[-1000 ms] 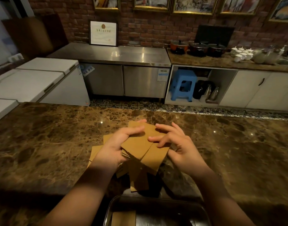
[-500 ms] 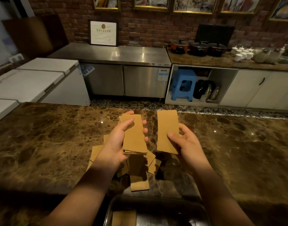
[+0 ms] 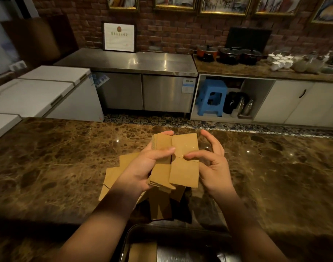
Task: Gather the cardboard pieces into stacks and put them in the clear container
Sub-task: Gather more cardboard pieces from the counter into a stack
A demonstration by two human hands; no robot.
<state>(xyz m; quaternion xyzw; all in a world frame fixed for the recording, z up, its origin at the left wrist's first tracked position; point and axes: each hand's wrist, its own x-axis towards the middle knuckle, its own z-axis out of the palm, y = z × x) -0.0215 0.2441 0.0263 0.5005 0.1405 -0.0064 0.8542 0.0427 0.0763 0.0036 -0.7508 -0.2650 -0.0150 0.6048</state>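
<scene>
- Above the marble counter: left hand curled round a small stack of cardboard pieces, thumb across the top face, fingers underneath.
- At 3 o'clock of that stack: right hand pinching a single cardboard piece, thumb on its face, other fingers loosely spread behind; piece edge to edge with the stack, overlapping it slightly.
- Below both hands, on the counter: loose cardboard pieces fanned toward 8 o'clock, more in shadow beneath.
- At 6 o'clock, bottom edge of view: clear container, one cardboard sheet already inside.
- Likely step: adding the single piece to the stack.
- Best done by sliding it flat over the top, squaring long edges against the left palm before releasing the pinch.
- Risk: uneven edges, stack splaying in the grip.
</scene>
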